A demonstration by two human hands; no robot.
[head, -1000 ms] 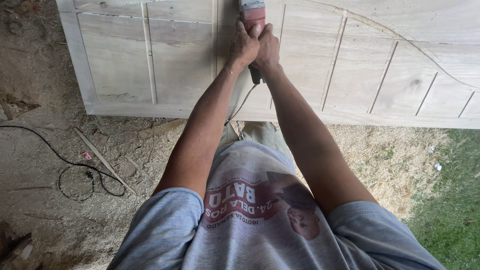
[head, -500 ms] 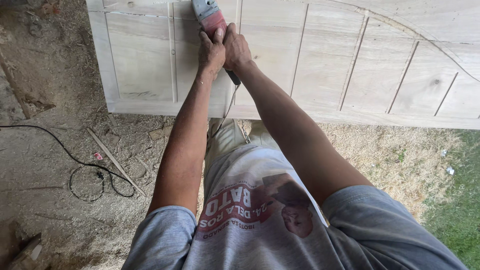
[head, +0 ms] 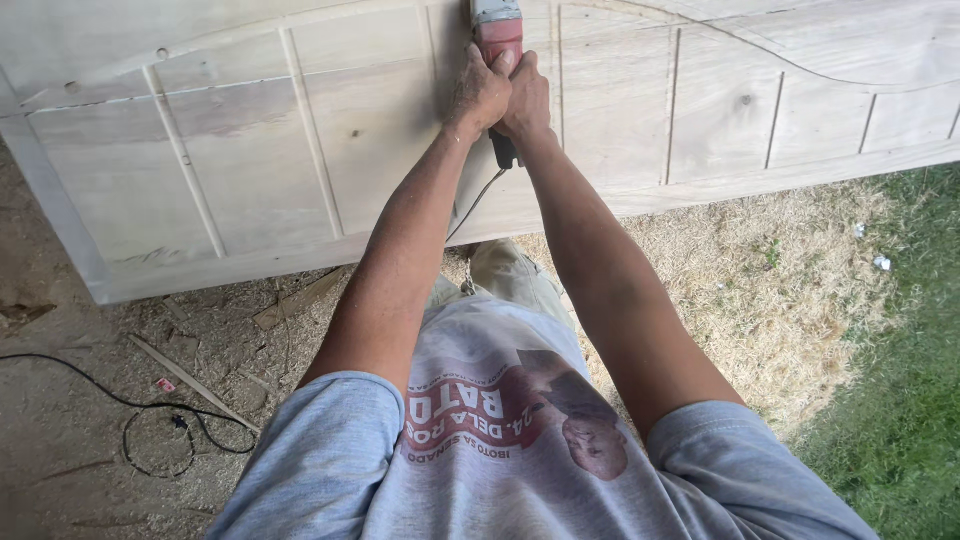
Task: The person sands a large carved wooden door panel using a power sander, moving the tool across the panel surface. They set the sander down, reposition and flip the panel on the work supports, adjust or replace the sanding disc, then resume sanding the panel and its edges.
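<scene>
A large pale wooden panelled piece (head: 330, 150), like a headboard or door with raised strips and a curved top line, lies across the upper view. On it rests a red and grey power sander (head: 497, 28), partly cut off by the top edge. My left hand (head: 478, 95) and my right hand (head: 527, 98) grip the tool's body side by side, both arms stretched forward. The tool's black cord (head: 478, 200) hangs down from under my hands toward my legs.
Bare dirt with wood scraps (head: 190, 378) and a looped black cable (head: 150, 425) lies at the lower left. Sawdust covers the ground (head: 740, 290) at the right, with grass (head: 900, 400) beyond. My grey printed shirt fills the bottom.
The view has shifted so the wooden piece shows more of its left end. Both hands stay on the sander, which now sits nearer the top centre.
</scene>
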